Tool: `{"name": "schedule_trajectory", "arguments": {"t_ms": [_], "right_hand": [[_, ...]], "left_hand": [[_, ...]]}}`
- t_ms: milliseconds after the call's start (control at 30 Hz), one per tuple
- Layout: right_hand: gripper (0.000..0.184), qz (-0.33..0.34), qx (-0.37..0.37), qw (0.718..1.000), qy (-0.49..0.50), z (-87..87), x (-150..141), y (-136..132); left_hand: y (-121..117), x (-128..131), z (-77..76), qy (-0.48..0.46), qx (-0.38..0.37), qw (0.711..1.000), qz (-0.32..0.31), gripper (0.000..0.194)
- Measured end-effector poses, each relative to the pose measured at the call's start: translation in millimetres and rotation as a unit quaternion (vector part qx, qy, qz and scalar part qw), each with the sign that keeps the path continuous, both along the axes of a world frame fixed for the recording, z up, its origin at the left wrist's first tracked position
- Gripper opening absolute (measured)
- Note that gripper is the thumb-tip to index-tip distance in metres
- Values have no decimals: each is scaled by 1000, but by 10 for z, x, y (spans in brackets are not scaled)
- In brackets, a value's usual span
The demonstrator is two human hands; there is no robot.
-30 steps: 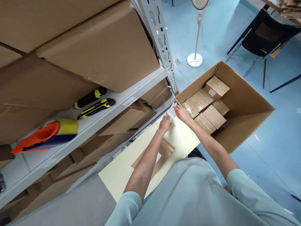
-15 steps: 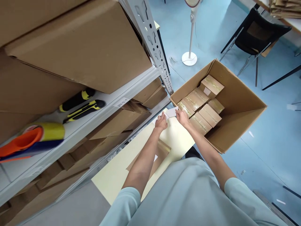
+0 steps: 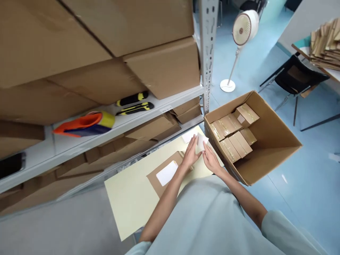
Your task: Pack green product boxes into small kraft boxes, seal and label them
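A small sheet of white paper (image 3: 202, 140) is between my hands, over the far end of a pale yellow board (image 3: 127, 191). My left hand (image 3: 190, 156) holds its left edge, fingers straight and close together. At the lower right edge my right hand (image 3: 211, 161) has its fingertips on the same sheet. Another white paper (image 3: 188, 136) lies just beyond my left hand. Nearer to me, a flat brown cardboard piece (image 3: 156, 179) rests on the board with a white label (image 3: 167, 173) on it, partly covered by my left forearm.
To the right stands an open carton (image 3: 271, 156) with several small taped boxes (image 3: 233, 134). The shelf (image 3: 183, 97) at left carries large cartons, an orange-and-blue tape dispenser (image 3: 87, 124) and black-yellow cutters (image 3: 135, 106). A fan (image 3: 227, 85) and chair (image 3: 294, 76) stand beyond.
My hands have drawn together around the paper, which now looks smaller. The view has shifted, so the cardboard's white label and a second white paper show more fully.
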State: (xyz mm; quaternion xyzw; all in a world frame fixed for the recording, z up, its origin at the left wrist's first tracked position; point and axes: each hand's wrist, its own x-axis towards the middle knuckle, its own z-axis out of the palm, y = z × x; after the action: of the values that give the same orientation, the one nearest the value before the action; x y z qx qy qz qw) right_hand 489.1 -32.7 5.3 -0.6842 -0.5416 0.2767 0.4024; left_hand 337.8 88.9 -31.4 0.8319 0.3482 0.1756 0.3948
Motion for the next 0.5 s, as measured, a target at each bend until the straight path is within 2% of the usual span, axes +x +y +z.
{"name": "schedule_trajectory", "arguments": {"t_ms": [133, 267, 300, 367, 433, 500], "right_hand": [[62, 123, 11, 991, 45, 244, -189, -63], [29, 184, -40, 980, 68, 524, -281, 188], [26, 196, -60, 975, 86, 590, -320, 277], [45, 225, -115, 958, 135, 704, -425, 449], [62, 273, -179, 927, 185, 793, -557, 584], [70, 326, -226, 891, 219, 855, -704, 665]], "left_hand": [[-501, -497, 475, -54, 47, 987, 147, 75], [-840, -1023, 827, -102, -11, 958, 269, 38], [-931, -1144, 903, -111, -37, 946, 301, 32], [-1129, -1358, 1041, -132, -107, 911, 375, 35], [-1330, -1521, 1156, -163, -189, 861, 444, 52], [-1512, -1630, 1236, -202, -248, 805, 500, 65]]}}
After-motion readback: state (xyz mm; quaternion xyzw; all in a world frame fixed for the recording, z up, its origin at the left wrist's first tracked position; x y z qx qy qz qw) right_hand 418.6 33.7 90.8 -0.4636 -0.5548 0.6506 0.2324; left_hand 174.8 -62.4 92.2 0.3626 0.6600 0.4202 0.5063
